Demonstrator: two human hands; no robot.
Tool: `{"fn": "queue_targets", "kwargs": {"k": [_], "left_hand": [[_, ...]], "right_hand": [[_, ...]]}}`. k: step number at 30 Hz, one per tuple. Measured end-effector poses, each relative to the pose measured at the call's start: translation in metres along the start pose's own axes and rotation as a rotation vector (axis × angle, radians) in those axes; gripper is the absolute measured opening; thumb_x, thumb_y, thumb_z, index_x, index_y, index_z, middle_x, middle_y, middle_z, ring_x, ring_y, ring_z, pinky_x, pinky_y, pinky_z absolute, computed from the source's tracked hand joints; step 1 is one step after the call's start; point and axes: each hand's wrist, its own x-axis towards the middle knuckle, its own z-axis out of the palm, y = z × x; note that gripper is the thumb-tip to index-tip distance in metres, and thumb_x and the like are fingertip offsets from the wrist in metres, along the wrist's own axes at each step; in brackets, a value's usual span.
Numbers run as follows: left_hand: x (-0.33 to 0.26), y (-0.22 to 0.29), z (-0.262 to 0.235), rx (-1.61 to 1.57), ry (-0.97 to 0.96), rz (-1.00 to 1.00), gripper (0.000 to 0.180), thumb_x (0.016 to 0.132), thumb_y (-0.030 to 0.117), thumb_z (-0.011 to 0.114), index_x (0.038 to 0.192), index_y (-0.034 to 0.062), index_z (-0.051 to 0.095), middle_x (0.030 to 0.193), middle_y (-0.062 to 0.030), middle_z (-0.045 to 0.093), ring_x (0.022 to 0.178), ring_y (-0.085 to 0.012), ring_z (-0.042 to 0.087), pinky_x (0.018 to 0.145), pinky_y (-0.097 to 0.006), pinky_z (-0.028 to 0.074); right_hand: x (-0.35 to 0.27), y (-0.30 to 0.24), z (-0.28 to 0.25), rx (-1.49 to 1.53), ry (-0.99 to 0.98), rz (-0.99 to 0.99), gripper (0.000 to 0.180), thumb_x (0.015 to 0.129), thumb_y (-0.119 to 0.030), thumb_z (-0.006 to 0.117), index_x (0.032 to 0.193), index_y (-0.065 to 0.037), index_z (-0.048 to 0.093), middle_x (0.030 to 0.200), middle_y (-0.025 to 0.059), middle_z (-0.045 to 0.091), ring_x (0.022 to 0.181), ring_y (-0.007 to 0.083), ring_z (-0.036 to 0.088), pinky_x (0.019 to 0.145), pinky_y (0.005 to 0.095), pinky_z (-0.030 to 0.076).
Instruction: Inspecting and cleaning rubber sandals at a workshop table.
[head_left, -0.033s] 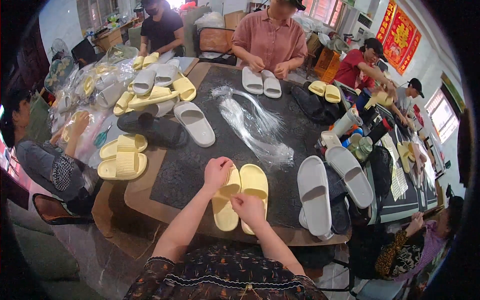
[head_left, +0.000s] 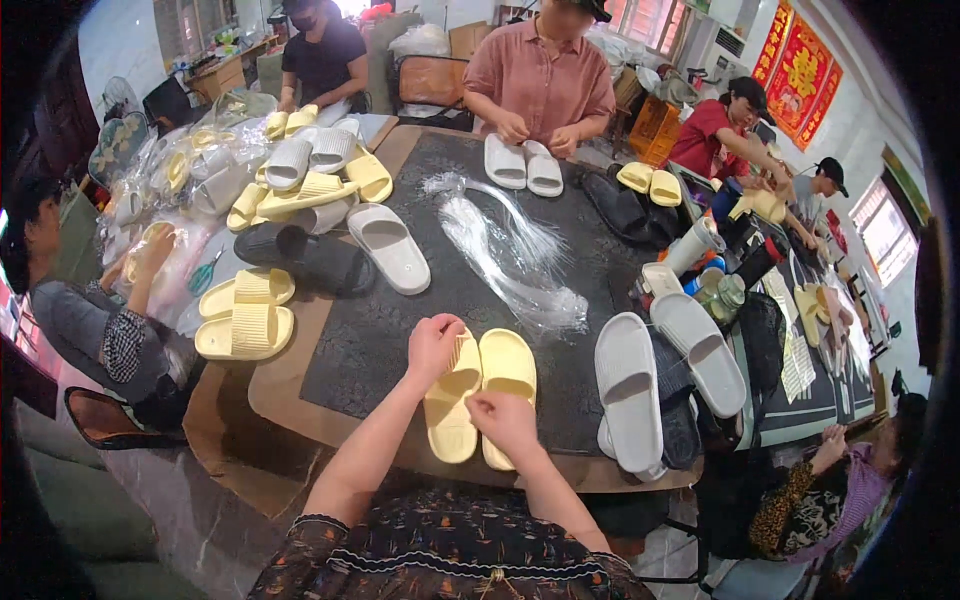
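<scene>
Before me at the table's near edge lies a pair of pale yellow slide slippers, the left slipper (head_left: 452, 430) beside the right slipper (head_left: 508, 362), toes pointing away. My left hand (head_left: 435, 348) is closed at the ribbed strap of the left slipper, its fingertips bent together. Between the two slippers, near their straps, my right hand (head_left: 503, 420) is pinched and covers part of the right slipper. Anything thin in either pinch is too small to make out. Beyond them lies a bundle of clear plastic strands (head_left: 510, 260) on the dark mat (head_left: 375, 330).
Grey slippers (head_left: 630, 390) lie to my right, beside bottles (head_left: 725, 295). To the left are a yellow pair (head_left: 245, 325), a black slipper (head_left: 305, 255), a grey slipper (head_left: 390, 248) and a bagged pile (head_left: 180, 170). A person (head_left: 540, 75) works opposite with grey slippers; others sit around.
My right hand has shifted slightly to the right, its fingers still pinched. My left hand stays at the strap.
</scene>
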Motion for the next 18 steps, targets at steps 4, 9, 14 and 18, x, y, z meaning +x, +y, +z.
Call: {"fn": "queue_targets", "kwargs": {"k": [4,9,14,18], "left_hand": [[-0.005,0.01,-0.002,-0.212,0.063,0.018,0.018,0.086,0.016,0.061,0.091,-0.0001,0.068,0.078,-0.0083,0.068,0.072,-0.0158,0.065,0.067,-0.028,0.049],[-0.001,-0.004,0.001,-0.444,0.016,-0.086,0.016,0.088,0.015,0.061,0.09,0.0017,0.068,0.074,-0.0035,0.068,0.068,-0.0077,0.06,0.062,-0.024,0.046],[-0.001,0.003,-0.001,-0.421,0.008,-0.106,0.015,0.088,0.015,0.061,0.091,0.0019,0.069,0.074,-0.0036,0.068,0.067,-0.0076,0.06,0.062,-0.024,0.046],[-0.002,0.003,0.0,-0.4,-0.008,-0.132,0.015,0.088,0.015,0.062,0.091,0.0022,0.069,0.074,-0.003,0.067,0.067,-0.0071,0.059,0.062,-0.023,0.046]], "right_hand": [[-0.023,0.018,-0.059,0.312,-0.199,0.293,0.025,0.083,-0.028,0.065,0.087,-0.004,0.071,0.069,0.0087,0.068,0.065,0.0181,0.066,0.059,0.0307,0.05],[-0.055,0.056,-0.119,0.402,0.013,0.302,0.012,0.077,-0.013,0.073,0.084,-0.003,0.073,0.069,0.0022,0.062,0.065,0.0087,0.057,0.06,0.0237,0.043],[-0.061,0.066,-0.139,0.662,0.325,0.268,0.005,0.081,-0.007,0.068,0.08,-0.002,0.069,0.068,0.0024,0.061,0.062,0.008,0.052,0.055,0.0221,0.038],[-0.05,0.07,-0.125,1.241,0.477,0.046,0.007,0.085,-0.003,0.061,0.078,-0.003,0.062,0.067,0.0033,0.06,0.059,0.0068,0.049,0.05,0.0192,0.036]]}}
